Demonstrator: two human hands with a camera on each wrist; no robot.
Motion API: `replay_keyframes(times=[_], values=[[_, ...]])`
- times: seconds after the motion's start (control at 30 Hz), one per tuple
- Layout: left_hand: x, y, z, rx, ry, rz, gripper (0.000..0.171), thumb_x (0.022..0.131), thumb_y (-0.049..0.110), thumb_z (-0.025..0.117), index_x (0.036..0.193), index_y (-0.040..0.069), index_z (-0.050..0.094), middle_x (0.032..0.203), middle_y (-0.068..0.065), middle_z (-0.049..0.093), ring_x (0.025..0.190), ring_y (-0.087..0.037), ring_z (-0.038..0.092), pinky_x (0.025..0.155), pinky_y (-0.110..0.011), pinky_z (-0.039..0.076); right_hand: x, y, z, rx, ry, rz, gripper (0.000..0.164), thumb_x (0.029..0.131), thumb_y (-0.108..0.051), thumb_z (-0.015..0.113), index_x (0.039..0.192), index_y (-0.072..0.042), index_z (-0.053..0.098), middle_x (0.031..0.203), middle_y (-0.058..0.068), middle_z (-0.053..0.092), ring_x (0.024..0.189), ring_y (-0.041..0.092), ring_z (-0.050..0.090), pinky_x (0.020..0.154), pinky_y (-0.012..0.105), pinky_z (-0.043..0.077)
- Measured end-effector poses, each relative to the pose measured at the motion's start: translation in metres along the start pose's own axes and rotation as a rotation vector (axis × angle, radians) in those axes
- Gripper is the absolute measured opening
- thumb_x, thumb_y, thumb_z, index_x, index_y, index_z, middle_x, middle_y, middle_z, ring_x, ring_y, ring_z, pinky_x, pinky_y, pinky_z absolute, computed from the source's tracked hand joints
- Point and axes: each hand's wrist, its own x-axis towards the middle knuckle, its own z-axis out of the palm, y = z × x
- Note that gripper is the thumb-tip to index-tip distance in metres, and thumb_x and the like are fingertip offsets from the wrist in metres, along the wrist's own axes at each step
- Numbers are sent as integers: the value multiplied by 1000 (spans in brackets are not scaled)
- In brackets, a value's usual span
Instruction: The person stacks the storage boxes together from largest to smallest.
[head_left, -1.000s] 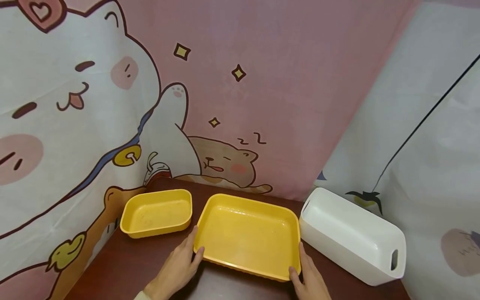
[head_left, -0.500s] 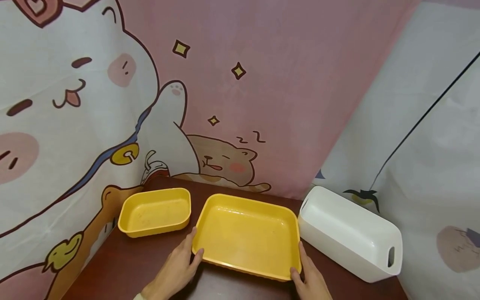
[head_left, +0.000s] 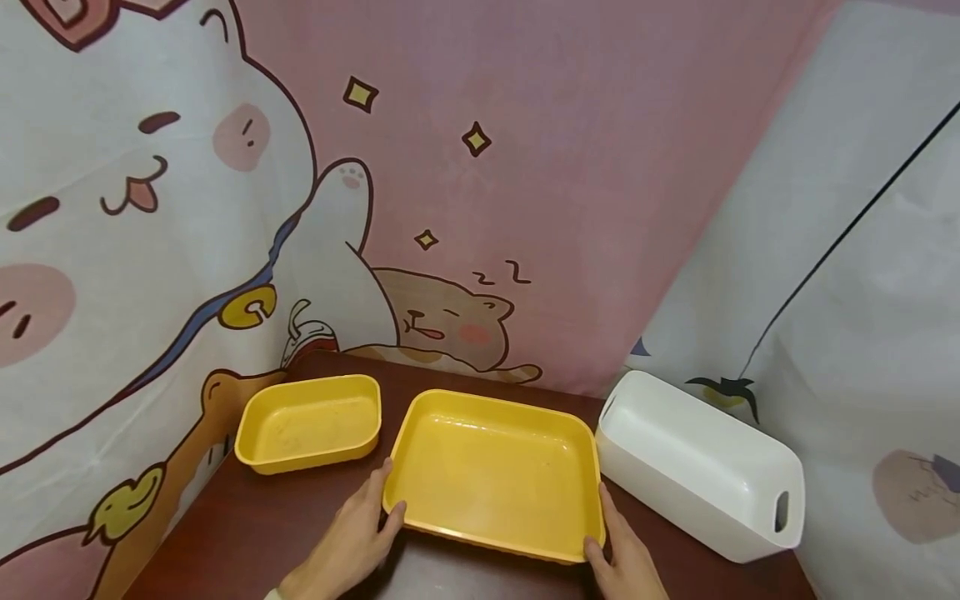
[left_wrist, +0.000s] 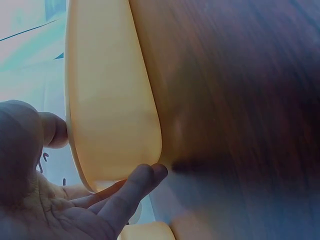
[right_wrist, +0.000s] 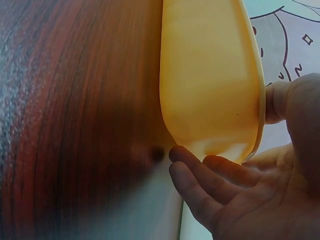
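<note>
A large shallow yellow tray (head_left: 495,475) sits on the dark table between my hands. At its near left corner, my left hand (head_left: 352,533) holds it with the thumb at the rim and the fingers along the outer side. My right hand (head_left: 628,554) grips the near right corner the same way. In the left wrist view the thumb (left_wrist: 54,131) presses the rim and the fingertips (left_wrist: 150,172) reach the wall's lower edge. From the right wrist, the tray's outer wall (right_wrist: 210,75) shows, fingers curving under its corner. The tray's inside holds nothing.
A smaller yellow bin (head_left: 311,423) stands to the left of the tray. On the right, close beside it, is a long white bin (head_left: 697,467) with handle slots. Cartoon-printed cloth (head_left: 570,208) hangs behind and at both sides of the wooden table (head_left: 217,525).
The large tray has slid very slightly toward me, both hands keeping their hold on it. The head view has shifted a little; both other bins stay put.
</note>
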Motion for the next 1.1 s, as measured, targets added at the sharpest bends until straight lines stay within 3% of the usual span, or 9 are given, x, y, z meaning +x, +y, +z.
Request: replay_keyframes(times=[0.43, 0.8, 1.1], values=[[-6, 3, -3, -52, -40, -22, 29, 115, 21, 75, 134, 4, 61, 170, -31, 60, 147, -47, 69, 106, -57, 66, -6, 1, -3, 33, -17, 10, 94, 110, -16, 69, 187, -7, 16, 186, 32, 36, 166, 57, 46, 130, 78, 44], [-9, 2, -3, -69, -61, -53, 29, 113, 21, 76, 133, 7, 59, 169, -29, 62, 148, -44, 69, 110, -59, 64, -7, 4, -4, 28, -14, 48, 94, 108, -21, 73, 185, -7, 21, 185, 30, 40, 160, 51, 57, 124, 76, 51], [-11, 2, -2, -71, -66, -80, 31, 112, 20, 76, 134, 7, 57, 169, -28, 62, 148, -43, 69, 112, -60, 63, -11, 7, -5, 78, -10, 43, 90, 107, -19, 75, 182, -11, 26, 176, 31, 53, 129, 28, 73, 102, 52, 66]])
